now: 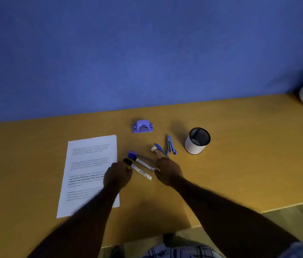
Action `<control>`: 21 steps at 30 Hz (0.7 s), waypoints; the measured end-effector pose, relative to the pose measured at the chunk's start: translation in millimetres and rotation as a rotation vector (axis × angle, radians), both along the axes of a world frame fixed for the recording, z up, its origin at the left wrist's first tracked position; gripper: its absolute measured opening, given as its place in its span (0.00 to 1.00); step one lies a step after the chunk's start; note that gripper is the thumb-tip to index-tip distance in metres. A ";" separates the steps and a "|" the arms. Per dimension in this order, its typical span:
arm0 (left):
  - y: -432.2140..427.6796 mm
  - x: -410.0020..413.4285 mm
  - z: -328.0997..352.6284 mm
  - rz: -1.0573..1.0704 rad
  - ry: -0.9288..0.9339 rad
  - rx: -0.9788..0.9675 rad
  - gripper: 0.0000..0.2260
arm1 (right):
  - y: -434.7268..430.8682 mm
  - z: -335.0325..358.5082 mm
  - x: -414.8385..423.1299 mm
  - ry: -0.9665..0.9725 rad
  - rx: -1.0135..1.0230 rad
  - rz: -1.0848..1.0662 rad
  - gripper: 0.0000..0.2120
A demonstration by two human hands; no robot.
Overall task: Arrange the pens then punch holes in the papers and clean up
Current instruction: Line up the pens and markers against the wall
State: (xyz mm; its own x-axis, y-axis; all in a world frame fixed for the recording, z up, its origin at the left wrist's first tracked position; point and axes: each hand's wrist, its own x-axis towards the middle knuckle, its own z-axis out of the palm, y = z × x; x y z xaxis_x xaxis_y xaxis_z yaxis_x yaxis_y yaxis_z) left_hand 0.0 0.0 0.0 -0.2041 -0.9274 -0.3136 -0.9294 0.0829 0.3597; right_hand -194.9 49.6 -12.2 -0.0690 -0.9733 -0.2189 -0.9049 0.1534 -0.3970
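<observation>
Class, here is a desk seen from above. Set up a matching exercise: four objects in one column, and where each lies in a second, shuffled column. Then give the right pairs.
Objects
1. hole punch
2. pen cup
3. sheet of paper
4. black-capped marker

Places
A. between the left hand and the right hand
B. just right of the stapler
C. closest to the blue wall
D. furthest left on the desk

Pairs: 1-C, 2-B, 3-D, 4-A

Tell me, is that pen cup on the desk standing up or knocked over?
Upright. The pen cup stands on its base on the desk, its round open mouth facing up.
</observation>
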 end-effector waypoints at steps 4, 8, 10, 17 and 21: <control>3.5 -18.0 -1.4 0.204 0.046 0.012 0.13 | -16.2 -9.4 0.5 0.028 -0.015 0.070 0.08; -0.2 -26.3 -2.9 0.414 0.111 0.109 0.15 | -26.4 -15.9 7.1 0.043 -0.064 0.150 0.11; -0.4 -26.9 -5.7 0.447 0.152 0.142 0.15 | -27.2 -17.9 12.1 0.020 -0.096 0.167 0.15; -3.2 -27.0 -12.5 0.425 0.153 0.146 0.18 | -27.1 -21.0 22.1 0.144 -0.255 0.197 0.11; -6.4 -28.0 -15.7 0.436 0.174 0.160 0.18 | -30.2 -21.5 26.2 0.109 -0.271 0.183 0.10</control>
State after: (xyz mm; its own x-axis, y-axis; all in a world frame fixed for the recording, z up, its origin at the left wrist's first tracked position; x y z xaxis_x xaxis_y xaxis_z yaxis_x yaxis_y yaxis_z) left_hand -28.0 -6.4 -15.7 0.1301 -0.8813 -0.4543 -0.7904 -0.3688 0.4891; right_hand -168.7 19.4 -33.7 0.1029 -0.9935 0.0483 -0.9469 -0.1127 -0.3010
